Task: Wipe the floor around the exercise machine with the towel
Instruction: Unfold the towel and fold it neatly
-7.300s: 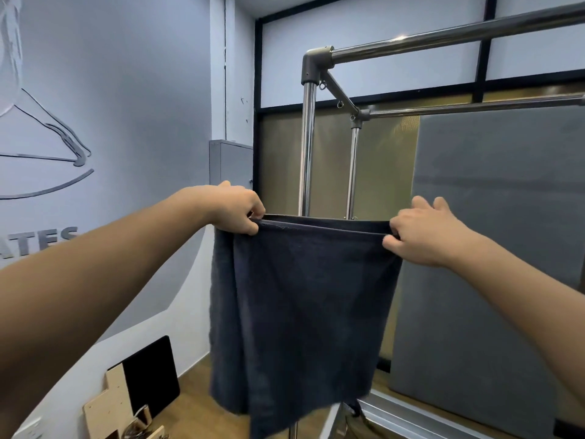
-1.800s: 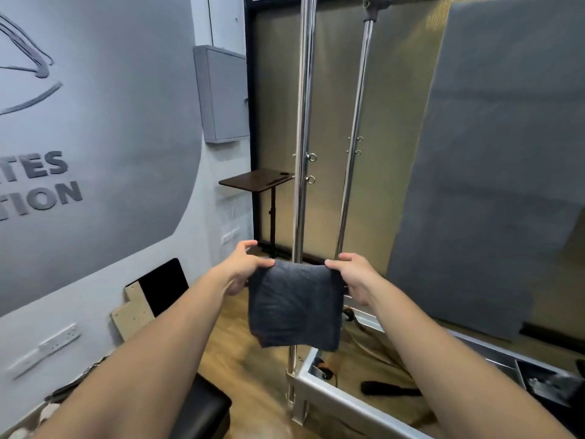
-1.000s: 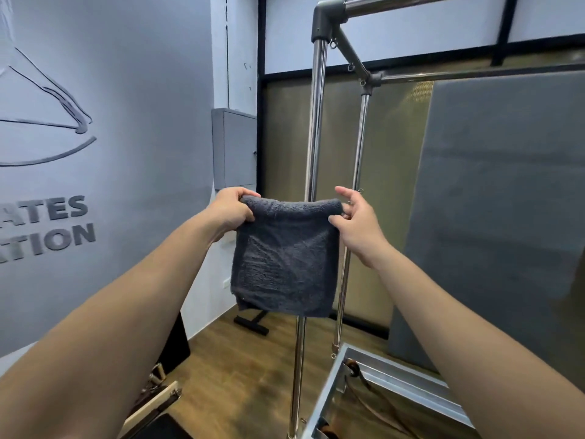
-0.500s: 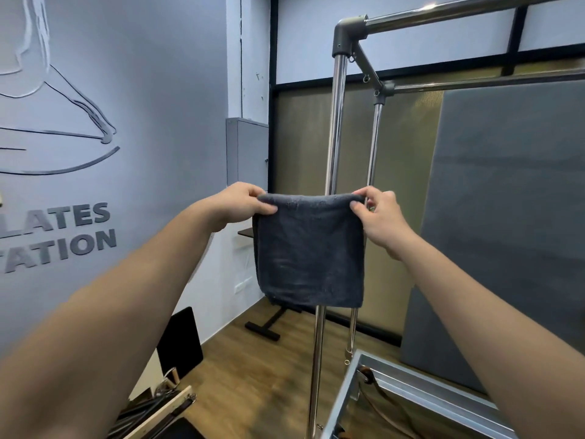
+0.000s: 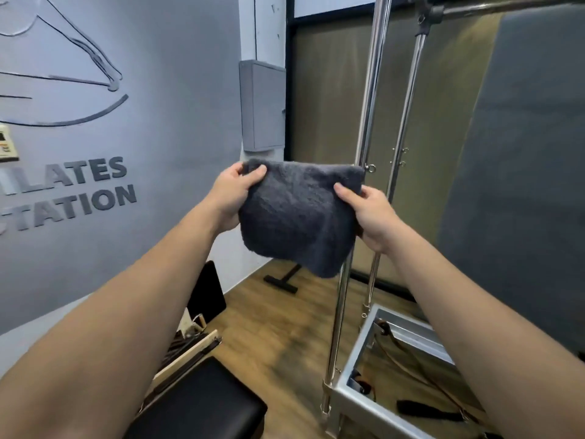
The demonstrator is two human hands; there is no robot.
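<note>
Both arms reach forward to mid-frame. Left hand pinches the towel's upper left corner, thumb on its near face. Right hand grips the right edge, thumb likewise on front. Towel: dark grey, fluffy, folded small, lower edge sagging. It hangs between the hands, above the wood floor, in front of the machine's chrome posts.

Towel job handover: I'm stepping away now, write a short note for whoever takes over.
Left hand grips the upper left corner of the folded dark grey terry towel; right hand grips its right edge. The towel hangs in the air in front of the chrome-posted exercise machine. Done: towel folded and in hand. Left: it has not touched the brown wooden floor; all wiping around the machine's base remains.
</note>
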